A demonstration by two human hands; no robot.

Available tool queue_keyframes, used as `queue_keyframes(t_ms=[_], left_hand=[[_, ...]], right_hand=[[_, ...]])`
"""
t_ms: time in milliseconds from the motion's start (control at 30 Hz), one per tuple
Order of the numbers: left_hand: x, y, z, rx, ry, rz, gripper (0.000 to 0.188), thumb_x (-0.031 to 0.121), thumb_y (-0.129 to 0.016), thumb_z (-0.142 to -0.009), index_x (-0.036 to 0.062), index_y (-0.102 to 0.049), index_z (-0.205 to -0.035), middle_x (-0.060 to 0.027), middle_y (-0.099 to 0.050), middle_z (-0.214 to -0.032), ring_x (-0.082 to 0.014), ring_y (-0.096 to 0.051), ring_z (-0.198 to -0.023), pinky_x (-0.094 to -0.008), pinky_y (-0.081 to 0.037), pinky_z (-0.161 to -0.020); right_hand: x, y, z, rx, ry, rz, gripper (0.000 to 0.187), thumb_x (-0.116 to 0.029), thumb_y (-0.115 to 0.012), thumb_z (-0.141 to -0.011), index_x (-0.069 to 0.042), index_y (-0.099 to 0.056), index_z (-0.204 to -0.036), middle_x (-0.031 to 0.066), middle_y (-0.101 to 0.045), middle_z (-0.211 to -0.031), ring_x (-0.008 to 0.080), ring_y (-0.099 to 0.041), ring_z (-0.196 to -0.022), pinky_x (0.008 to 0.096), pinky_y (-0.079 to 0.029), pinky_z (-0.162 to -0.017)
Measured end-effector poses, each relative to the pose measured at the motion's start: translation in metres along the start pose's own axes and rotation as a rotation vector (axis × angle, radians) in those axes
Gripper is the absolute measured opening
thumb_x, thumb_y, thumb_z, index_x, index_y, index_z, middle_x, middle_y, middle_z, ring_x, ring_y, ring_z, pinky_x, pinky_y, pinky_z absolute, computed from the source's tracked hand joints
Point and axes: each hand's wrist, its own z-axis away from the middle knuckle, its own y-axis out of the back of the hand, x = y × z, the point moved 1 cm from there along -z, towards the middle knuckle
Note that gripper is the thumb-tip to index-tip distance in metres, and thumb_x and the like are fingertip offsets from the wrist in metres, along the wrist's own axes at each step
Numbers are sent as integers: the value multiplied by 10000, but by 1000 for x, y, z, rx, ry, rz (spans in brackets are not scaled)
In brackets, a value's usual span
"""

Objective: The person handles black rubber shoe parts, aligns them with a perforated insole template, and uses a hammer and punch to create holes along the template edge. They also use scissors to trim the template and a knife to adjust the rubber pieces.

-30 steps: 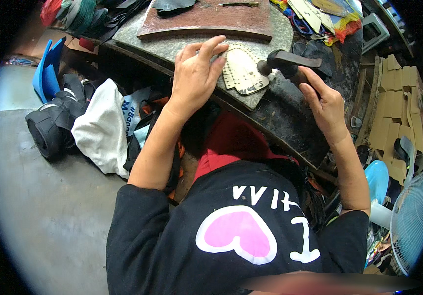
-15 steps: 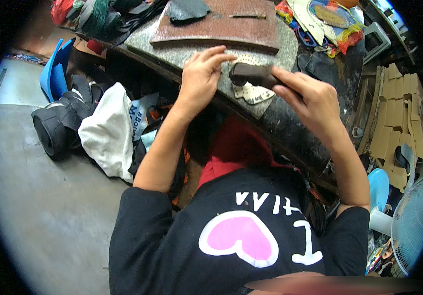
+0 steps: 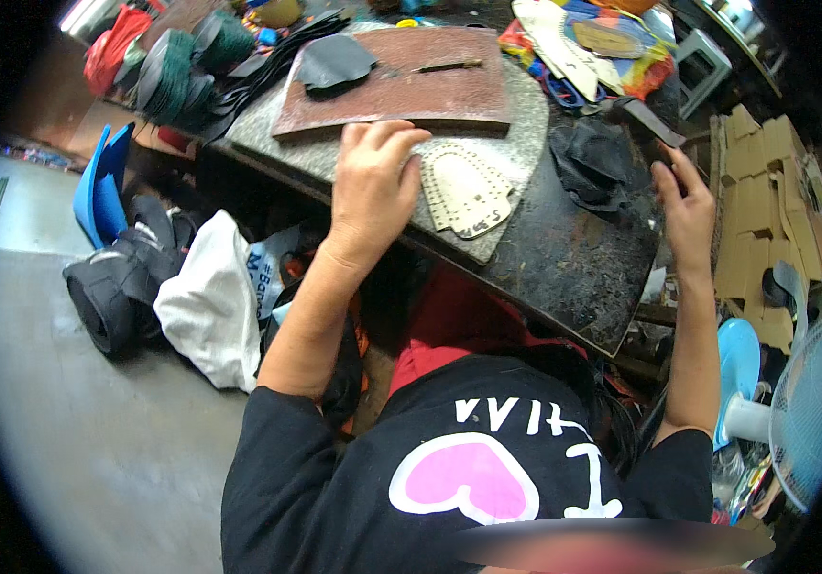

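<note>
- Curling loosely at the front edge of the red-brown board (image 3: 420,98), the fingers of the left hand (image 3: 371,184) hold nothing; the grip is relaxed.
- Workpiece location: the cream dotted piece (image 3: 465,187) lies flat on the front part of the grey stone slab (image 3: 529,120), just beside the left thumb.
- Probable reason: the slab offers firm, level support, and the left hand, set to one side, leaves the face of the piece uncovered.
- Right hand (image 3: 690,212): located at the right side of the dark bench (image 3: 573,277), fingers bent, fingertips next to the hammer (image 3: 655,122). The view is poor here; from where I stand I cannot tell whether the grip is closed on the hammer or only near it.
- Black soft material (image 3: 591,165) lies on the bench between the slab and the right hand.
- The board sits toward the rear of the slab, carrying a dark grey scrap (image 3: 336,63) and a slim tool (image 3: 447,66). This placement appears to reserve the front corner for the cream piece.
</note>
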Motion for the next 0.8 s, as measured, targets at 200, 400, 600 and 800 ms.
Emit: queue_keyframes(t_ms=[200, 400, 600, 800], left_hand=[[-24, -15, -58, 54, -97, -116, 233, 75, -702, -796, 76, -710, -1029, -109, -653, -1000, -319, -563, -961, -412, -469, -868], [-21, -35, -70, 105, -71, -34, 282, 97, -703, -818, 79, -681, -1098, -125, -630, -1013, -330, -561, -982, -429, -465, -871], [5, -32, -26, 207, -155, 129, 210, 22, -673, -844, 32, -680, -1054, -110, -636, -909, -287, -601, -858, -378, -481, -793], [-13, -39, -18, 221, 172, 427, 172, 42, -640, -893, 5, -678, -1057, -111, -652, -916, -211, -636, -808, -315, -523, -750]], right_hand=[[47, 25, -17, 170, -65, 450, 366, -289, -710, -866, -287, -688, -1232, 74, -675, -955, 284, -660, -894, 361, -502, -794], [54, 16, -10, 63, 25, 647, 399, -240, -729, -835, -282, -687, -1229, 44, -635, -991, 262, -607, -986, 384, -494, -844], [13, 2, -32, 134, 414, 693, 143, -202, -706, -833, -155, -755, -958, 3, -682, -1015, 246, -600, -987, 371, -493, -850], [-10, -79, -77, -153, 530, 405, 214, -246, -636, -917, -150, -713, -1092, 90, -691, -996, 297, -635, -934, 398, -511, -837]])
